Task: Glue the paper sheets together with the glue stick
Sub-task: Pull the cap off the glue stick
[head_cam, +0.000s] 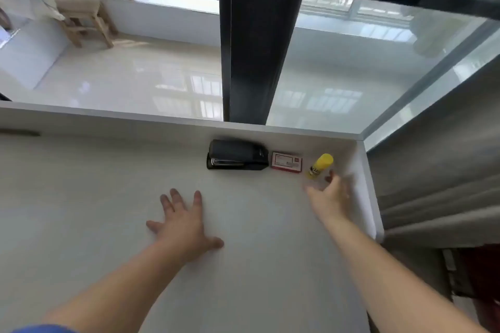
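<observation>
Yellow glue stick (pixel 320 166) lying by bench (pixel 81 211) corner; I'm reaching w/ right hand (pixel 328 197), fingers released, blurred, just short. Left hand (pixel 184 227) pressing flat, fingers spread.

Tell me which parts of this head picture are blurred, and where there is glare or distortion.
Head view: the right hand is smeared by motion near the glue stick; the left hand is sharp, flat on the desk. Window reflections glare on the floor. The wide lens bends the desk edges.
</observation>
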